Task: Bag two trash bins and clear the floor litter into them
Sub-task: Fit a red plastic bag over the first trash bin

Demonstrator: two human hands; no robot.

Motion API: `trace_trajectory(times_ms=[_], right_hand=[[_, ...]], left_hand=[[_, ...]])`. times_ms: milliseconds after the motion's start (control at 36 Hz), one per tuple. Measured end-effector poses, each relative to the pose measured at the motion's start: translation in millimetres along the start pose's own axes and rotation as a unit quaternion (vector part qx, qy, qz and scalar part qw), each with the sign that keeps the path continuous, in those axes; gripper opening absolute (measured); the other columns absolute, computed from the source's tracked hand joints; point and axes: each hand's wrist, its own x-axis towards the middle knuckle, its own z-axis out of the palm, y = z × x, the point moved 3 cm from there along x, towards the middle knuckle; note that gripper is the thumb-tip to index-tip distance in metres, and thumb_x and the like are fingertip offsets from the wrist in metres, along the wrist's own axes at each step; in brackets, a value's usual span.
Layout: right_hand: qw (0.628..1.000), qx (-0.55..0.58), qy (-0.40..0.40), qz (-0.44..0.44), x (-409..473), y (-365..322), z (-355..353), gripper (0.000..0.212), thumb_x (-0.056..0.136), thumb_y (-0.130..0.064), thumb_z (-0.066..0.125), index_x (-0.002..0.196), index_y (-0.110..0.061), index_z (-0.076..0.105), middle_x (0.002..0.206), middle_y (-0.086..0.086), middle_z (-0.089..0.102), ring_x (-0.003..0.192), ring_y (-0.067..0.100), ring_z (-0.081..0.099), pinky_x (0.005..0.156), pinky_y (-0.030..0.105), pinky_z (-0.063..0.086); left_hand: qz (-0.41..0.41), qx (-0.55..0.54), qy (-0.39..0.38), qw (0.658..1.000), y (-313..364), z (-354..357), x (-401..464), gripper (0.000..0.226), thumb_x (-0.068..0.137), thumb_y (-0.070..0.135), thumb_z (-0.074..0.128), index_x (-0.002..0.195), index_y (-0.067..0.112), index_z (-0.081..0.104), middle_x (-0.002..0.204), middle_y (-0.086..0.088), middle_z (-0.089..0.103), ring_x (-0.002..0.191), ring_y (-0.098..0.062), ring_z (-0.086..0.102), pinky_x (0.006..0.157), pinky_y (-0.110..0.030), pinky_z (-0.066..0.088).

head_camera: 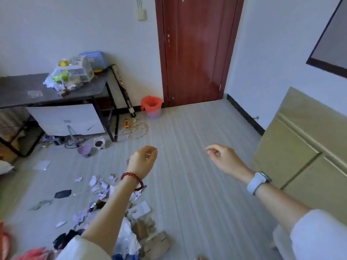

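Desk (pixel 18 91) at 9 o'clock, clutter on top. Litter pile (pixel 105 192) on floor at 7 o'clock, directly beneath left forearm, spread running 10-to-5 o'clock. Left hand (pixel 142 159) fingers loosely curled, holding nothing; nearer to litter. Bagged bin (pixel 152 107), red liner fitted, at 12 o'clock by door (pixel 197 49), well apart from pile. Wire tangle (pixel 135 129) just before bin. Right hand (pixel 222 156) at 2 o'clock, fingers relaxed, empty. Cabinet (pixel 300 147) at 3 o'clock.
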Motion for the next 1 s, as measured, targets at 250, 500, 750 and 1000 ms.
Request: trace_trajectory(times_ms=[250, 500, 750, 1000], right_hand=[[0.997, -0.003, -0.071, 0.023, 165, 38, 9, 0.022, 0.092, -0.016, 0.049, 0.107, -0.007, 0.063, 0.104, 0.011, 0.068, 0.100, 0.027, 0.063, 0.090, 0.034, 0.047], [0.992, -0.023, -0.112, -0.049, 356, 49, 51, 0.024, 0.092, -0.014, 0.048, 0.109, -0.007, 0.064, 0.110, 0.011, 0.064, 0.109, 0.024, 0.055, 0.093, 0.025, 0.036], [0.990, 0.005, -0.142, -0.006, 575, 48, 56, 0.025, 0.094, -0.016, 0.045, 0.112, -0.010, 0.061, 0.115, 0.004, 0.064, 0.102, 0.021, 0.060, 0.090, 0.026, 0.043], [0.988, 0.002, -0.150, 0.022, 758, 87, 82, 0.022, 0.094, -0.015, 0.047, 0.108, -0.009, 0.063, 0.107, 0.005, 0.067, 0.099, 0.020, 0.061, 0.082, 0.021, 0.042]], left_hand=[[-0.063, 0.011, 0.010, 0.998, 6, 40, 141, 0.022, 0.092, 0.020, 0.050, 0.107, 0.011, 0.063, 0.091, 0.003, 0.061, 0.086, -0.013, 0.057, 0.076, -0.022, 0.042], [-0.069, 0.044, 0.073, 0.994, -36, 36, 323, 0.023, 0.093, 0.017, 0.049, 0.108, 0.007, 0.063, 0.096, 0.000, 0.062, 0.087, -0.012, 0.056, 0.079, -0.023, 0.042], [-0.059, 0.052, 0.060, 0.995, -52, 63, 553, 0.024, 0.092, 0.019, 0.048, 0.110, 0.010, 0.063, 0.106, -0.004, 0.065, 0.084, -0.009, 0.053, 0.076, -0.021, 0.041], [-0.071, 0.057, 0.011, 0.996, -83, 107, 730, 0.021, 0.091, 0.019, 0.049, 0.106, 0.011, 0.063, 0.102, -0.003, 0.063, 0.088, -0.015, 0.058, 0.079, -0.029, 0.049]])
